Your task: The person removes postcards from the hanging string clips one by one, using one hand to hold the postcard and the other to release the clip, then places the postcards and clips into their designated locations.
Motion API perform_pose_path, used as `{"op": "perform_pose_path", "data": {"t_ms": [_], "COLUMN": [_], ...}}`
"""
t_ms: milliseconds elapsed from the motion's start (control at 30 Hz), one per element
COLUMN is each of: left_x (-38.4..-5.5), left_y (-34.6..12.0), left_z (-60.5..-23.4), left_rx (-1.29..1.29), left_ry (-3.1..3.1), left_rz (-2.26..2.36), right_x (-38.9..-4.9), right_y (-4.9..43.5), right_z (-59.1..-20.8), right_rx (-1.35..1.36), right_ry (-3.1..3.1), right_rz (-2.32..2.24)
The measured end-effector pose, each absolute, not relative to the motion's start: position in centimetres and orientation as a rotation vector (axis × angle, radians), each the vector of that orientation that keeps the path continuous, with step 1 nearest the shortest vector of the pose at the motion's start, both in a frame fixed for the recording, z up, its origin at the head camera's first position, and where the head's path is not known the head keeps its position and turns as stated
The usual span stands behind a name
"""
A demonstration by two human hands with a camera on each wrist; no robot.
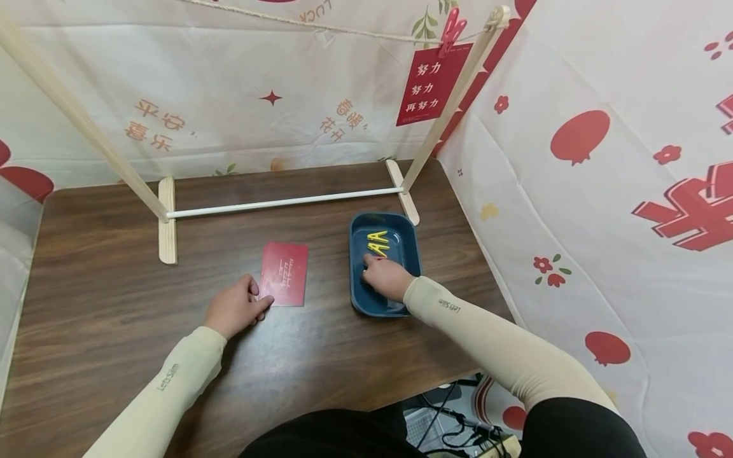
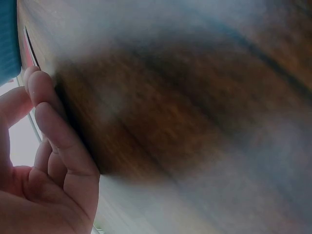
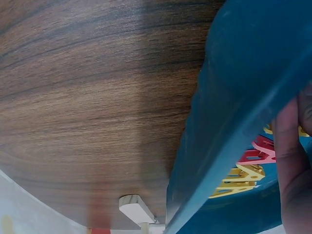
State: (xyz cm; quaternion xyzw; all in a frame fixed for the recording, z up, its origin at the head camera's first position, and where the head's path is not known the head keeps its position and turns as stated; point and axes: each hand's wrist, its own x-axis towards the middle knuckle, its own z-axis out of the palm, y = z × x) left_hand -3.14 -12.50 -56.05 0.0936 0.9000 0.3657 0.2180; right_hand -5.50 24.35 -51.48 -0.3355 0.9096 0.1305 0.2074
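A red card (image 1: 284, 273) with white lettering lies on the brown table. My left hand (image 1: 236, 306) pinches its lower left corner, thumb on top and fingers at the edge; in the left wrist view the left hand (image 2: 58, 146) has its fingertips at the card's thin edge. My right hand (image 1: 388, 278) reaches into a blue tray (image 1: 356, 299), fingers bent down. Yellow clothespins (image 1: 378, 243) lie beyond it. In the right wrist view a pink clothespin (image 3: 258, 152) is beside the right hand's finger (image 3: 287, 146); what its fingertips hold is hidden.
Behind stands a wooden rack with a post (image 1: 443, 121) on each side and a white bottom bar (image 1: 286, 201). A pink clothespin (image 1: 452, 32) holds another red card (image 1: 429, 86) on its rope (image 1: 321, 25). Printed cloth (image 1: 572, 210) hangs at the back and right.
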Motion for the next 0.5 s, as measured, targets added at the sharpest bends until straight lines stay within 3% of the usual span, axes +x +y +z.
{"op": "perform_pose_path", "data": {"t_ms": [500], "left_x": [-3.1], "left_y": [-12.7], "left_z": [-56.2], "left_rx": [0.256], "left_ry": [2.473], "left_rz": [1.047], "right_x": [-6.9], "right_y": [26.2], "right_z": [-53.9], "right_rx": [-0.927], "right_ry": [2.502], "right_rz": [0.117]}}
